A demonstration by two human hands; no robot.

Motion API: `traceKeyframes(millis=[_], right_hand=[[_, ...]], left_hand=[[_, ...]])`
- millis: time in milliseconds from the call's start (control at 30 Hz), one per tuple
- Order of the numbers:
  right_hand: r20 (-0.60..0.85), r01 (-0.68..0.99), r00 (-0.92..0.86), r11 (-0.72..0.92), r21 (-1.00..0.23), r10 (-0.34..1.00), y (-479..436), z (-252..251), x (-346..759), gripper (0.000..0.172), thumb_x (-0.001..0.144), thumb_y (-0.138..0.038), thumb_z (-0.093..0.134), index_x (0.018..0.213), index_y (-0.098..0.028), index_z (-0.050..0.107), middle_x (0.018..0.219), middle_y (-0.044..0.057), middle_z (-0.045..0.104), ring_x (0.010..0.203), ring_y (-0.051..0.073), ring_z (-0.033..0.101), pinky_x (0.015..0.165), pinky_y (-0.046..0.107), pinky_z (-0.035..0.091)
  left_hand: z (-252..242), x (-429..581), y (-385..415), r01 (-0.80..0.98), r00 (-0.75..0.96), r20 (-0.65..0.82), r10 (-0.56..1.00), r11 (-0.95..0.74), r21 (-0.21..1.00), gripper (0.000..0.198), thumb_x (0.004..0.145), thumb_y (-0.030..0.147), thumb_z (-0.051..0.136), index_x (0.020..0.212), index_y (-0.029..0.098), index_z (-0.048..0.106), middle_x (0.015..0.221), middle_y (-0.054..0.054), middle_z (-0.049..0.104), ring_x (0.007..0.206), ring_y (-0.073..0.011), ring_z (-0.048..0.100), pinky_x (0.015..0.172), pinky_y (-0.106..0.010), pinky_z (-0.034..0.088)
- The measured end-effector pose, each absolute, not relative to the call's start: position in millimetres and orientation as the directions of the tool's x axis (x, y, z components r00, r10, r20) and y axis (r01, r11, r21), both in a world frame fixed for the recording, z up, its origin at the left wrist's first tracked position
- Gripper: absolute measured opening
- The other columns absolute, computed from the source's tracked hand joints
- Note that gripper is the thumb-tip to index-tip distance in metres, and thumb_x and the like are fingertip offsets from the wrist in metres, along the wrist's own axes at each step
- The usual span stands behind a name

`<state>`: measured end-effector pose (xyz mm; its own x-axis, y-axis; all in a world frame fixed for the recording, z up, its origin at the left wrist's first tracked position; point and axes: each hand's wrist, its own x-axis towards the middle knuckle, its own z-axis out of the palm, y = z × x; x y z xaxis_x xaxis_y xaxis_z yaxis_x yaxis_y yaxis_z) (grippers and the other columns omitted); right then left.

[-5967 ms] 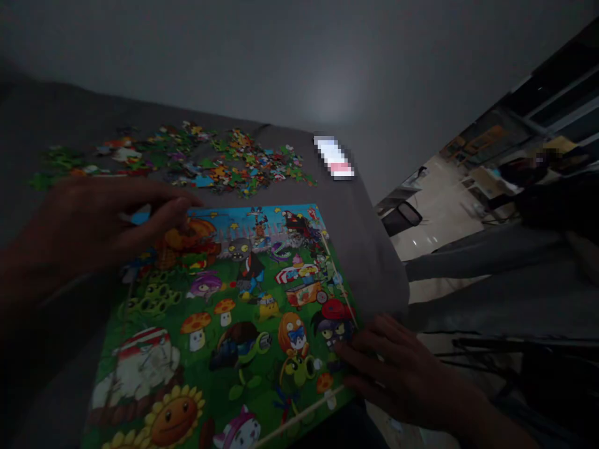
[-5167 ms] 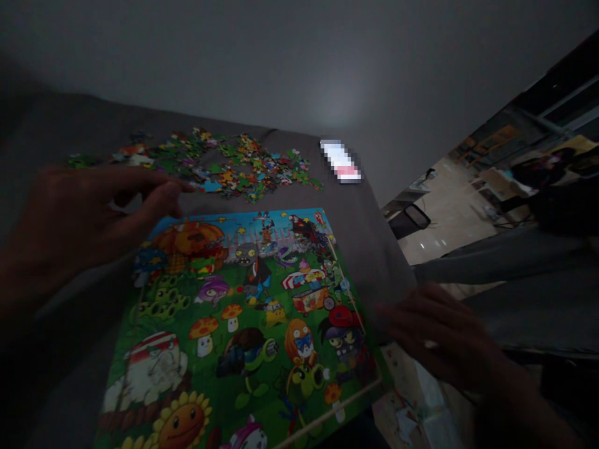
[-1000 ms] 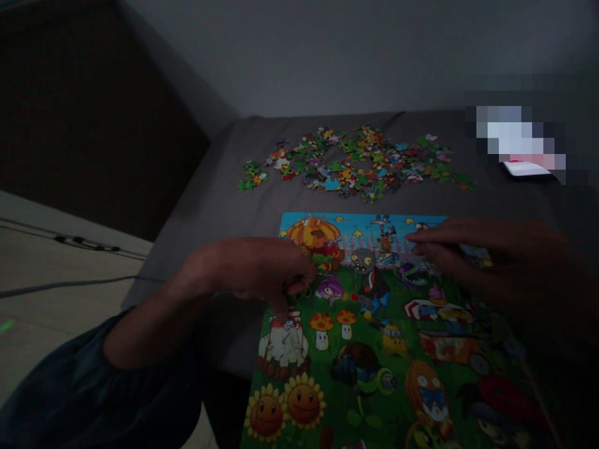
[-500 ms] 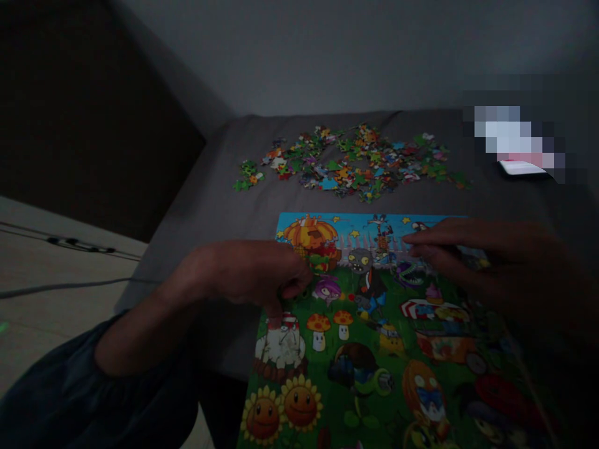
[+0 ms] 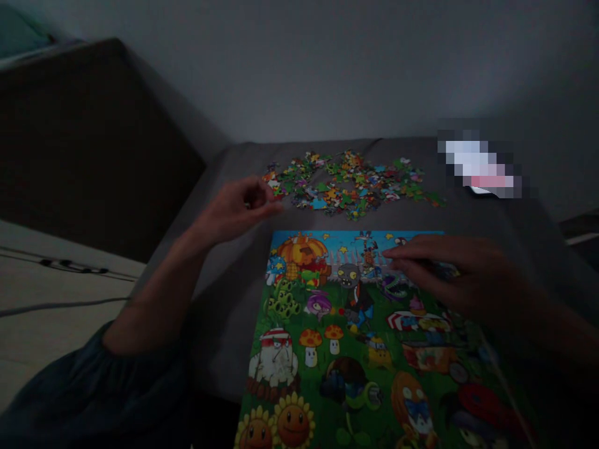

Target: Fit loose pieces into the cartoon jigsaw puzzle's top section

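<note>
A colourful cartoon picture sheet (image 5: 327, 374) with plants, a zombie and sunflowers lies in front of me. Beyond it a loose heap of jigsaw puzzle pieces (image 5: 345, 198) is spread out. My left hand (image 5: 238, 204) hovers at the heap's left edge, fingers curved and thumb apart, with nothing visible in it. Over the sheet's upper right part is my right hand (image 5: 461, 274), index finger and thumb drawn close together near the fence drawing. Whatever may be between those fingertips is too dark and small to make out.
The grey cloth-covered surface (image 5: 224, 268) meets a pale wall (image 5: 290, 75) at the back. A phone with a blurred-out screen (image 5: 482, 165) stands at the right rear. On the left are a dark panel (image 5: 93, 156) and cables (image 5: 70, 305) over a light floor.
My left hand has lifted off the sheet's left side and moved up and away to the puzzle pieces. My right hand stays over the sheet's upper right. The view has tilted and shifted slightly.
</note>
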<state>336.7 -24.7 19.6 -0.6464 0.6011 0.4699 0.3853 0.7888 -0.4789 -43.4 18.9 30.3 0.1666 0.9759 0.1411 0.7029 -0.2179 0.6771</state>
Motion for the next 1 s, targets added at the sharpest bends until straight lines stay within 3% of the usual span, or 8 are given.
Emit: traceKeyframes(millis=[100, 200, 333, 467, 633, 800, 933, 1000], right_hand=[[0.472, 0.401, -0.636, 0.784, -0.474, 0.611, -23, 17, 338, 0.021, 0.1, -0.017, 0.064, 0.112, -0.023, 0.08, 0.094, 0.002, 0.084, 0.067, 0.013, 0.075, 0.056, 0.023, 0.054], [0.475, 0.405, -0.625, 0.777, -0.482, 0.62, -22, 16, 339, 0.021, 0.101, -0.017, 0.062, 0.109, -0.02, 0.081, 0.085, 0.002, 0.081, 0.057, 0.011, 0.068, 0.052, 0.023, 0.049], [0.475, 0.408, -0.609, 0.764, -0.499, 0.635, -21, 15, 341, 0.021, 0.1, -0.017, 0.062, 0.107, -0.019, 0.081, 0.079, 0.001, 0.078, 0.054, 0.01, 0.063, 0.053, 0.023, 0.047], [0.461, 0.415, -0.602, 0.749, -0.517, 0.652, -21, 13, 344, 0.021, 0.101, -0.019, 0.062, 0.109, -0.019, 0.081, 0.083, 0.003, 0.079, 0.059, 0.012, 0.066, 0.055, 0.024, 0.048], [0.454, 0.416, -0.593, 0.736, -0.533, 0.665, -20, 12, 344, 0.021, 0.1, -0.021, 0.062, 0.108, -0.02, 0.082, 0.081, 0.002, 0.079, 0.057, 0.011, 0.064, 0.054, 0.024, 0.047], [0.417, 0.415, -0.593, 0.705, -0.575, 0.689, -18, 16, 338, 0.022, 0.099, -0.02, 0.062, 0.11, -0.019, 0.082, 0.082, 0.003, 0.079, 0.057, 0.011, 0.061, 0.056, 0.023, 0.048], [0.294, 0.384, -0.575, 0.569, -0.727, 0.764, -24, 19, 329, 0.031, 0.099, -0.023, 0.062, 0.127, -0.018, 0.077, 0.093, 0.005, 0.081, 0.064, 0.011, 0.064, 0.063, 0.025, 0.055], [0.248, 0.304, -0.568, 0.48, -0.823, 0.785, -27, 17, 323, 0.045, 0.099, -0.026, 0.065, 0.143, -0.018, 0.067, 0.108, 0.008, 0.081, 0.074, 0.013, 0.069, 0.068, 0.027, 0.06]], left_hand=[[18, -74, 39, 0.828, -0.045, 0.284, 0.958, -0.123, 0.547, 0.032, 0.091, 0.046, 0.065, 0.108, 0.019, 0.071, 0.083, 0.003, 0.064, 0.079, -0.0113, 0.054, 0.07, -0.024, 0.04], [12, -102, 46, 0.862, -0.079, 0.209, 0.975, -0.038, 0.505, 0.045, 0.085, 0.046, 0.068, 0.117, 0.014, 0.073, 0.09, 0.003, 0.07, 0.083, -0.0102, 0.058, 0.075, -0.023, 0.042], [7, -123, 49, 0.873, -0.092, 0.034, 0.995, 0.064, 0.483, 0.043, 0.069, 0.051, 0.081, 0.096, 0.018, 0.08, 0.09, -0.003, 0.078, 0.083, -0.0186, 0.069, 0.072, -0.027, 0.049], [6, -127, 51, 0.863, -0.1, -0.035, 0.994, 0.104, 0.495, 0.044, 0.062, 0.053, 0.087, 0.09, 0.021, 0.079, 0.09, -0.007, 0.079, 0.083, -0.0259, 0.071, 0.071, -0.033, 0.053], [19, -120, 45, 0.805, -0.087, -0.03, 0.996, 0.088, 0.587, 0.044, 0.059, 0.05, 0.092, 0.086, 0.02, 0.075, 0.076, -0.002, 0.073, 0.075, -0.0212, 0.066, 0.07, -0.032, 0.051], [39, -82, 27, 0.648, 0.043, 0.014, 0.999, -0.039, 0.76, 0.042, 0.079, 0.055, 0.082, 0.1, 0.02, 0.075, 0.086, 0.0, 0.078, 0.083, -0.0178, 0.069, 0.08, -0.032, 0.055], [37, -17, 7, 0.486, 0.197, 0.037, 0.98, -0.13, 0.864, 0.044, 0.082, 0.06, 0.078, 0.098, 0.02, 0.076, 0.092, -0.007, 0.08, 0.08, -0.0189, 0.072, 0.077, -0.032, 0.059], [34, 18, -7, 0.379, 0.325, -0.004, 0.946, -0.126, 0.917, 0.034, 0.083, 0.051, 0.08, 0.095, 0.019, 0.076, 0.093, -0.008, 0.079, 0.077, -0.0181, 0.071, 0.071, -0.03, 0.058]])
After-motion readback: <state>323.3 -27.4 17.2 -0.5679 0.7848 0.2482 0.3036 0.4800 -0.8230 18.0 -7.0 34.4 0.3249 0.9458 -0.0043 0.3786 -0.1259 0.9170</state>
